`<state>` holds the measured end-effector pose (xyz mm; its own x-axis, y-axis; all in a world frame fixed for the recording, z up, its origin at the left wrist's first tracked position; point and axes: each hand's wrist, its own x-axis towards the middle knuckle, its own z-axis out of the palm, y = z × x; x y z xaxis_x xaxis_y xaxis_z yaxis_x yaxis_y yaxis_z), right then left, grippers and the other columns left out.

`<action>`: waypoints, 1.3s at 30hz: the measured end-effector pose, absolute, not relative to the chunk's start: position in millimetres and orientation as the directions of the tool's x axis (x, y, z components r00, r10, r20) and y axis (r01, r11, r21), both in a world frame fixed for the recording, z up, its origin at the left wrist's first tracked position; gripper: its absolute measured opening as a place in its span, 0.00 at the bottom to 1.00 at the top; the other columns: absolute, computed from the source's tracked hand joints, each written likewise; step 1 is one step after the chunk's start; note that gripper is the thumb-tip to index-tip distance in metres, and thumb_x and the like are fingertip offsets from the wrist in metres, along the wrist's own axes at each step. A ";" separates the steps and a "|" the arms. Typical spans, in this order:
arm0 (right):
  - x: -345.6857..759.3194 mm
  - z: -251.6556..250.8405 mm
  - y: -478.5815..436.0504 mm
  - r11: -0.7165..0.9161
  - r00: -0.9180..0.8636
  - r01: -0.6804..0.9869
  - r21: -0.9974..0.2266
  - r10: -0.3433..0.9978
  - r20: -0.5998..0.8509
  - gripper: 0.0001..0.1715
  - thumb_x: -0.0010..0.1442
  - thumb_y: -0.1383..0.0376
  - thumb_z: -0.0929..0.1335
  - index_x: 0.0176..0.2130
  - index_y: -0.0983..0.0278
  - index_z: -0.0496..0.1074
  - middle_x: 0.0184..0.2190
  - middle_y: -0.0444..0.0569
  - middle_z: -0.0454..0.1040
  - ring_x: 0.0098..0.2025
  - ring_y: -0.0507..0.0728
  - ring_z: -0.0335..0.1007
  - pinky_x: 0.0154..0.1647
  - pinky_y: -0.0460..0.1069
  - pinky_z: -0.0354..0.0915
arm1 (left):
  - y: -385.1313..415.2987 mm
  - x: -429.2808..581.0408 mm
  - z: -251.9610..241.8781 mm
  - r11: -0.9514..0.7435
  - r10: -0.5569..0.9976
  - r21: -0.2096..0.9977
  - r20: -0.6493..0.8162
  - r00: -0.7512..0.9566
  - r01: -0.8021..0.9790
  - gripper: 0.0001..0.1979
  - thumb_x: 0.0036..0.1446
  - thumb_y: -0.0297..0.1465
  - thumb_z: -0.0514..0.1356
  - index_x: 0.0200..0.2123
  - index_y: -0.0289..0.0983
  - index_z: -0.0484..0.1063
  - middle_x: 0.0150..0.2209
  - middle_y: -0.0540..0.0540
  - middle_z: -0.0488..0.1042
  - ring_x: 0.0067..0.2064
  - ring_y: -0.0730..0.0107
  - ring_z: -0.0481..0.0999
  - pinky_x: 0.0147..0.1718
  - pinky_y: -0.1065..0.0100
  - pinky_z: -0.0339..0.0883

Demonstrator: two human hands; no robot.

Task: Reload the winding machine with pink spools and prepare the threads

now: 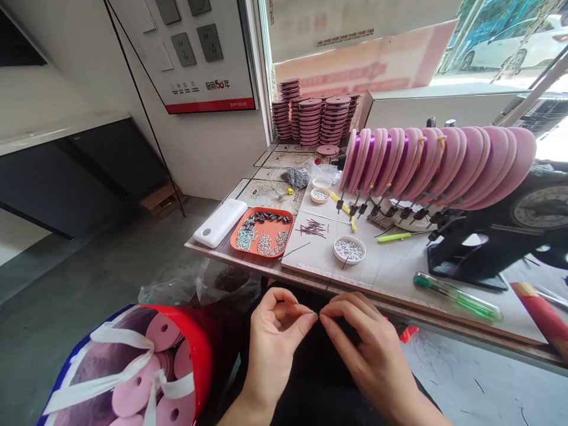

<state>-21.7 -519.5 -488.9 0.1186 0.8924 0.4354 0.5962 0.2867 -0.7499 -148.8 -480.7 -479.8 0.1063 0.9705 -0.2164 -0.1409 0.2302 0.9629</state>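
My left hand [280, 331] and my right hand [366, 337] are held close together over my lap, just below the table's front edge. Thumb and forefinger are pinched on both, and the fingertips nearly meet. Whatever sits between them is too small to name; a tiny dark speck shows at the left fingertips. Nearest on the table stands a white round dish [349, 250] of small silvery pieces. Left of it lie short dark-red sticks [313, 227], and an orange tray [249, 251] holds black parts, pale green pieces and small metal bits.
A row of pink spools [437, 163] hangs on a black stand [470, 254] at right. Pink spool stacks [310, 121] stand behind. A white power bank [220, 223], a green-handled screwdriver [457, 296] and a lime tool [394, 237] lie about. A bag [199, 349] of spools is lower left.
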 end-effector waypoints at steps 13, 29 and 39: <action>-19.5 -493.1 -515.7 0.302 0.116 0.500 -0.812 0.906 0.408 0.05 0.56 0.69 0.67 0.31 0.63 0.74 0.26 0.46 0.75 0.28 0.53 0.70 0.28 0.45 0.67 | -485.6 -160.8 -487.3 -0.349 0.926 0.860 0.254 0.281 0.373 0.08 0.51 0.23 0.59 0.33 0.40 0.65 0.28 0.55 0.74 0.31 0.77 0.76 0.33 0.77 0.68; -23.3 -492.9 -509.4 0.280 0.129 0.562 -0.778 0.900 0.417 0.06 0.57 0.69 0.65 0.28 0.63 0.70 0.24 0.44 0.72 0.27 0.53 0.67 0.28 0.46 0.63 | -469.7 -161.6 -479.9 -0.434 0.881 0.763 0.247 0.404 0.480 0.08 0.60 0.27 0.49 0.27 0.37 0.61 0.28 0.49 0.64 0.31 0.72 0.66 0.31 0.70 0.62; -12.5 -489.3 -467.7 0.227 0.119 0.773 -0.592 0.866 0.486 0.08 0.58 0.68 0.63 0.28 0.64 0.69 0.23 0.45 0.70 0.27 0.54 0.65 0.28 0.47 0.60 | -444.4 -163.7 -490.9 -0.403 0.914 0.701 0.279 0.293 0.588 0.09 0.61 0.29 0.48 0.44 0.39 0.61 0.31 0.49 0.72 0.32 0.69 0.72 0.33 0.68 0.65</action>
<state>-12.5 -467.7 -489.3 0.1189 0.8656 0.4865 0.7730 0.2269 -0.5925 -163.7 -444.4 -490.9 0.2935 0.9144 0.2788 0.5883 -0.4026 0.7013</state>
